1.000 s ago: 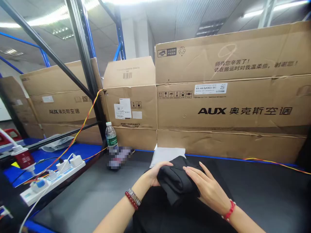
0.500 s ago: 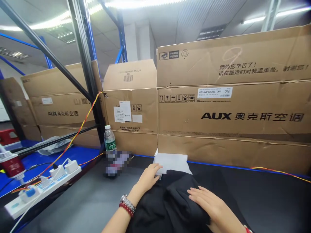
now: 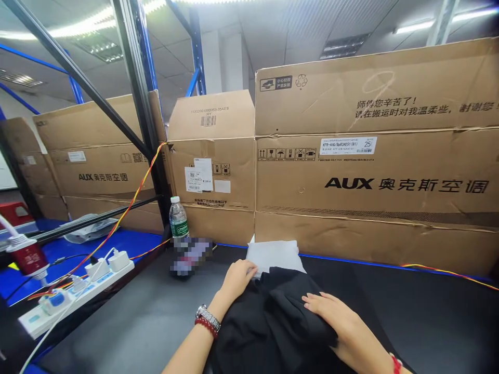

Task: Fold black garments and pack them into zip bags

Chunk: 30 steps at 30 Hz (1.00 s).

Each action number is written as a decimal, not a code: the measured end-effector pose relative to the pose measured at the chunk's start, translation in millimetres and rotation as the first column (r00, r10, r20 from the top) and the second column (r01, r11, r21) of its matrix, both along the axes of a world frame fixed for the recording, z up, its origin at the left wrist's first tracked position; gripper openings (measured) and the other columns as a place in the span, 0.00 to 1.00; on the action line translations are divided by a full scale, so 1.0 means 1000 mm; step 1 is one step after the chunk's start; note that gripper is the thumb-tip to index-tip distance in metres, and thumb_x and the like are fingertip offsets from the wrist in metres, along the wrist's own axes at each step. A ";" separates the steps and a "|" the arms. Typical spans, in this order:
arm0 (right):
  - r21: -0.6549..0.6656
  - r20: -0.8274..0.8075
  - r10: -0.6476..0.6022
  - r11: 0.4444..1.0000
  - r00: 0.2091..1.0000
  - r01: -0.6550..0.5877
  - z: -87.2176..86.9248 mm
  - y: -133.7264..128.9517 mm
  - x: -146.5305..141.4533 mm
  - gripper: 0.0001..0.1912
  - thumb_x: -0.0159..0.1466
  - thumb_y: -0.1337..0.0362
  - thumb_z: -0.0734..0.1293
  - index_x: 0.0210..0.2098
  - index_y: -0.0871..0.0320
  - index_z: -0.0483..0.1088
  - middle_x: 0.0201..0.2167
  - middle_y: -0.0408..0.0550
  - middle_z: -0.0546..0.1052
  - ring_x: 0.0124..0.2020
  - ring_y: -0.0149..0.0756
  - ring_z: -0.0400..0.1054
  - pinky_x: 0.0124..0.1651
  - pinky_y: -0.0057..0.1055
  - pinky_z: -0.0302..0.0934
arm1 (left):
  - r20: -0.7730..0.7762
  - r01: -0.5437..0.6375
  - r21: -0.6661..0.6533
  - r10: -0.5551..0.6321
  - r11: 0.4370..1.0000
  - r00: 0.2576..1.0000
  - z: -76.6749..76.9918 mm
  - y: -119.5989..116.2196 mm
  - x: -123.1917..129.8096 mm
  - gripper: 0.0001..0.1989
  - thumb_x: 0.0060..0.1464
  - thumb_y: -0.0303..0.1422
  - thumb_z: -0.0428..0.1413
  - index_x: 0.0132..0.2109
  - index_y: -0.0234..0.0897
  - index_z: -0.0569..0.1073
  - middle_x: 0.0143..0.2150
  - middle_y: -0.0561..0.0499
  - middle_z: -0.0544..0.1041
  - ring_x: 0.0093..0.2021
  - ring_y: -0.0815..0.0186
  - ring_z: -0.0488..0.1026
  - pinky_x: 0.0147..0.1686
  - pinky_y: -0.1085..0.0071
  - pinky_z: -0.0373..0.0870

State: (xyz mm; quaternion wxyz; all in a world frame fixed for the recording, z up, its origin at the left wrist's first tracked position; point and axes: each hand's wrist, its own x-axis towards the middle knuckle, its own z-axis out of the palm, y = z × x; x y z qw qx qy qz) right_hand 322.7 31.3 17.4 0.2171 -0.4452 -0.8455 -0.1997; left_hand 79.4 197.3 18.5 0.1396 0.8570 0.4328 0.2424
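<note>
Palm-down at the far edge of a black cloth garment [image 3: 268,324], the left hand [image 3: 237,283]: open and flat, no grip on anything, fingertips touching or just beside a white folded sheet [image 3: 273,255]. A steel wristwatch [image 3: 208,318] and a red bead bracelet [image 3: 205,328] around that wrist. Farther right, the right hand [image 3: 331,322], equally open, lying across the top of the garment with fingers loosely together, a red cord bracelet [image 3: 395,363] at the wrist. Garment heaped on a dark tabletop [image 3: 117,327], running out of view at the bottom edge, its far edge overlapping the white sheet.

Beyond, near the far edge of the tabletop, a plastic water bottle [image 3: 178,219] with a green label, and just beside it an object too blurred to name [image 3: 191,258]. Off to the left, a white power strip [image 3: 74,296] with plugs in its sockets. Along the back, large AUX air-conditioner cartons [image 3: 374,176], a red-and-yellow cable [image 3: 140,195] running past a steel rack upright [image 3: 142,93].
</note>
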 end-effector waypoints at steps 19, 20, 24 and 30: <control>0.277 -0.162 0.174 0.953 0.971 -0.125 0.000 -0.012 -0.002 0.35 0.55 0.79 0.55 0.61 0.51 0.54 0.54 0.47 0.70 0.58 0.39 0.60 0.58 0.46 0.59 | 0.569 -0.163 0.242 -0.004 0.956 0.822 0.036 -0.035 0.002 0.05 0.52 0.28 0.46 0.35 0.41 0.65 0.35 0.51 0.68 0.35 0.65 0.66 0.39 0.71 0.63; 0.297 -0.172 0.201 0.944 0.964 -0.144 0.000 -0.015 -0.004 0.33 0.58 0.77 0.55 0.61 0.51 0.53 0.54 0.48 0.71 0.58 0.39 0.60 0.57 0.47 0.59 | 0.527 -0.084 0.256 -0.066 0.963 0.847 0.034 -0.039 0.005 0.06 0.52 0.27 0.46 0.35 0.41 0.66 0.37 0.50 0.68 0.36 0.65 0.66 0.40 0.70 0.63; 0.298 -0.224 0.268 0.934 0.937 -0.196 0.000 -0.029 -0.014 0.25 0.66 0.68 0.53 0.62 0.48 0.50 0.52 0.47 0.72 0.57 0.40 0.61 0.55 0.49 0.60 | 0.333 0.199 0.208 -0.261 0.958 0.906 0.031 -0.054 0.017 0.11 0.53 0.25 0.44 0.32 0.41 0.71 0.43 0.48 0.71 0.39 0.65 0.66 0.42 0.70 0.64; 0.239 -0.124 0.326 0.927 0.937 -0.290 0.005 -0.031 -0.017 0.26 0.66 0.69 0.53 0.63 0.50 0.46 0.52 0.47 0.72 0.56 0.38 0.62 0.56 0.45 0.61 | 0.333 0.207 0.146 -0.245 0.967 0.911 0.033 -0.063 0.024 0.10 0.56 0.30 0.46 0.35 0.40 0.72 0.39 0.48 0.71 0.39 0.62 0.66 0.44 0.67 0.64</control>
